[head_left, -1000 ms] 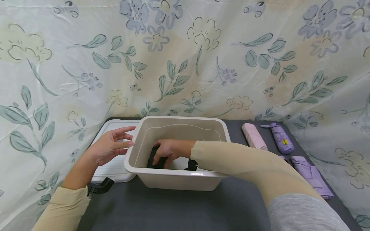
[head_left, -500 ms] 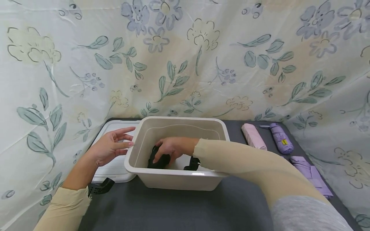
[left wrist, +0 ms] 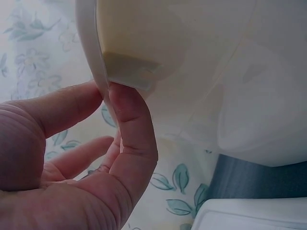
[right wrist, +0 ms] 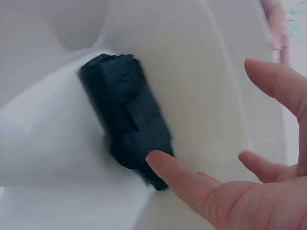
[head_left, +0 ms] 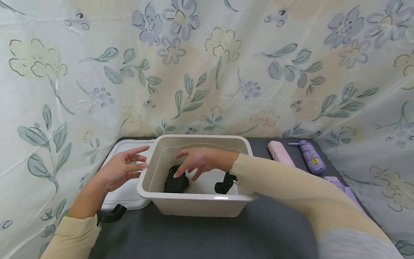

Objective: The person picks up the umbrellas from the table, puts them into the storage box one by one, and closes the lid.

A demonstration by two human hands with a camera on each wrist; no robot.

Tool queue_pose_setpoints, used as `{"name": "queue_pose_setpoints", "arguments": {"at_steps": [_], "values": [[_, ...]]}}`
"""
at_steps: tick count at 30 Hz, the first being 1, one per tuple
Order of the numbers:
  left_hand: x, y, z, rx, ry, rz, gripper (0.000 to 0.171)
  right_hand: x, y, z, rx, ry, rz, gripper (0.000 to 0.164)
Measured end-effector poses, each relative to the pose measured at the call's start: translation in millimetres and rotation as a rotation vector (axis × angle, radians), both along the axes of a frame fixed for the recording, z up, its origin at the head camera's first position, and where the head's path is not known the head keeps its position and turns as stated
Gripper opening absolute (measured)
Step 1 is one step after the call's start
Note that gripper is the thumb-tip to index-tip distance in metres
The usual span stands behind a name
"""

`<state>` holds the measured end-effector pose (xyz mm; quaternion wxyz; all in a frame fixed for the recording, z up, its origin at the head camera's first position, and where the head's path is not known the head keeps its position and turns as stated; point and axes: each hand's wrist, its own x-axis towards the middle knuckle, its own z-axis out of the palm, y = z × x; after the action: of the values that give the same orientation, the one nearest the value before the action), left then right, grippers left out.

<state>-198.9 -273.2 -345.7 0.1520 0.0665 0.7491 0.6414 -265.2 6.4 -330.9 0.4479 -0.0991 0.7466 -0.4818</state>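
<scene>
A beige plastic storage bin (head_left: 200,207) stands on the dark table. Inside, a black folded umbrella (head_left: 174,182) lies on the floor of the bin against its left end wall. My right hand (head_left: 203,161) hovers over it within the bin, fingers spread and holding nothing. In the right wrist view a fingertip overlaps the lower end of the umbrella (right wrist: 125,110). At the bin's left end, my left hand (head_left: 124,167) pinches the rim. The left wrist view has the thumb on one side of the rim and curled fingers (left wrist: 139,139) under it.
A white lid (head_left: 124,196) lies flat left of the bin, partly beneath my left hand. Right of the bin are a pink folded umbrella (head_left: 280,153) and a purple one (head_left: 311,157). Another purple folded thing (head_left: 343,187) is partly behind my right sleeve. A floral curtain (head_left: 207,72) hangs behind.
My right hand has let go of the black umbrella and moved up and to the right. The umbrella stays in the bin. My left hand keeps its place at the rim.
</scene>
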Motion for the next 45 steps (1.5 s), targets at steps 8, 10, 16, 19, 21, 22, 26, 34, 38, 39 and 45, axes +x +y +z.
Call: {"name": "queue_pose_setpoints", "arguments": {"at_steps": [8,10,16,19,21,22,26,34,38,39,45], "values": [[1.2,0.0,-3.1,0.014,0.002,-0.008,0.076,4.9,30.4,32.4,-0.074,0.076,0.041,0.075],[1.0,-0.3,-3.5,0.026,0.003,-0.013,0.073,5.0,38.9,37.3,-0.084,0.103,0.034,0.074],[-0.3,-0.7,-4.2,0.029,0.003,-0.008,0.069,8.8,64.6,50.4,-0.098,0.179,0.018,0.08],[0.5,-0.9,-4.5,0.033,0.003,-0.006,0.068,11.4,78.9,54.7,-0.128,0.203,0.005,0.081],[0.7,-0.7,-5.1,0.041,0.002,-0.007,0.067,12.5,90.1,56.2,-0.146,0.221,-0.012,0.08],[0.8,-0.6,-5.6,0.045,0.002,-0.008,0.067,12.7,96.0,56.3,-0.162,0.229,-0.021,0.079],[1.3,-0.8,-7.7,0.061,0.006,-0.002,0.063,13.4,120.3,52.4,-0.229,0.244,-0.089,0.074],[4.3,-1.8,-10.5,0.083,0.017,0.029,0.061,23.4,166.6,40.9,-0.322,0.341,-0.194,0.068],[5.3,-2.3,-12.9,0.107,0.026,0.032,0.061,27.7,186.9,34.2,-0.313,0.418,-0.245,0.064],[5.4,-2.3,-13.5,0.112,0.029,0.031,0.061,28.8,192.4,32.3,-0.31,0.439,-0.258,0.063],[4.0,-0.2,-16.4,0.122,0.046,0.016,0.058,39.2,230.8,22.3,-0.312,0.584,-0.304,0.059]]}}
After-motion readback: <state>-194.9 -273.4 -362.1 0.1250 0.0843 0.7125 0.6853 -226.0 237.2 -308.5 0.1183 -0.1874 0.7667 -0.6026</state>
